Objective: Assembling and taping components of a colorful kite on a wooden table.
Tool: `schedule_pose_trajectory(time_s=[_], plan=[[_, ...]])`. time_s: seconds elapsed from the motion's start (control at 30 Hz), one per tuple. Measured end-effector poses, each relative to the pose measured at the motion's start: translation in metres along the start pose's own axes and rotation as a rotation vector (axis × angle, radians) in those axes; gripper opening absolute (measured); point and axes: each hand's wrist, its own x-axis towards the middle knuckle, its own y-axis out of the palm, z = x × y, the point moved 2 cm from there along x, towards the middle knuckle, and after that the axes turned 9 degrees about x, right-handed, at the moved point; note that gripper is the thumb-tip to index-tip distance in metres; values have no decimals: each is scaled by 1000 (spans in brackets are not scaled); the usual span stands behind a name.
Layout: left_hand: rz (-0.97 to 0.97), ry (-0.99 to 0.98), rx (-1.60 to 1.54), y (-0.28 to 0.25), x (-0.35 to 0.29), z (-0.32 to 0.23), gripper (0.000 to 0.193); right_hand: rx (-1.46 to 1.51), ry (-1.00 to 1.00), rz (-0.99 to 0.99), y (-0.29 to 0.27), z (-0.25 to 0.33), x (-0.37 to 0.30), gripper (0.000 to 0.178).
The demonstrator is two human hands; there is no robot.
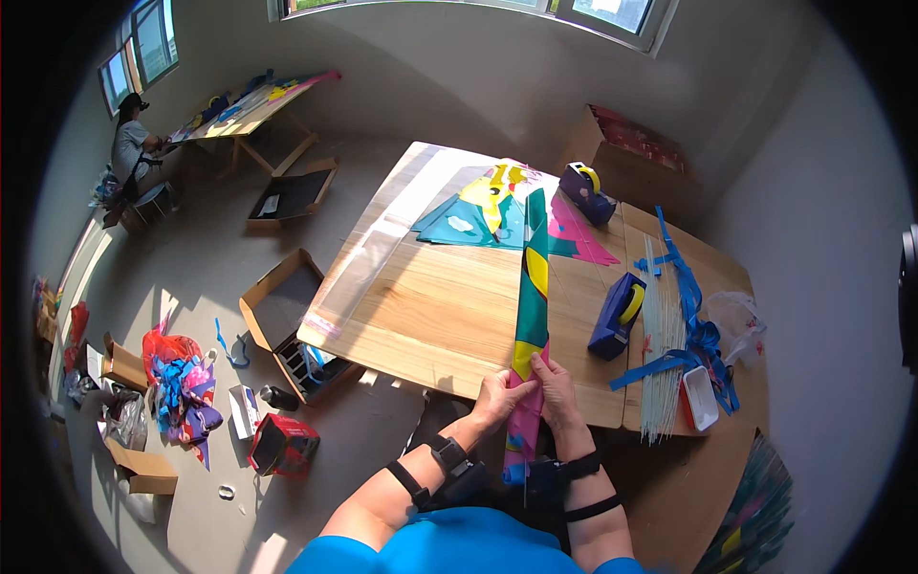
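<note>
A long, narrow, folded fabric kite (532, 316) in teal, yellow and pink runs from the far part of the table down to my body. My left hand (499, 399) pinches its left edge near the table's front edge. On the opposite edge, slightly higher, the fingers of my right hand (557, 389) are closed on the same cloth. The kite's near end hangs past the table edge between my forearms. Farther back lie flat triangular kites (470, 218) in teal and yellow, with pink cloth (579, 239) beside them.
On the wooden table (421, 306), a blue tape dispenser (617, 316) stands right of the kite, another tape dispenser (587, 194) behind. Thin white rods (662, 354), blue ribbon (703, 335) and a white tray (701, 400) lie right. Open boxes (287, 316) and colourful cloth (182, 383) litter the floor left. A person (139, 148) sits far left.
</note>
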Motion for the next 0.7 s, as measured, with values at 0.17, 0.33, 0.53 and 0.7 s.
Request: schedule_pose_trajectory(time_s=[0.17,0.33,0.53,0.7], plan=[[-8,-107,240,-46,-3,5,42,68,-43,9,-12,5,7,21],[-883,390,1043,-205,-13,-20,21,-281,-138,-51,-52,62,-18,20],[-1144,433,1363,-347,-15,-49,27,-528,80,4,-68,34,-76,23],[-944,61,921,-368,2,-50,37,-513,217,-9,-43,-7,-101,18]])
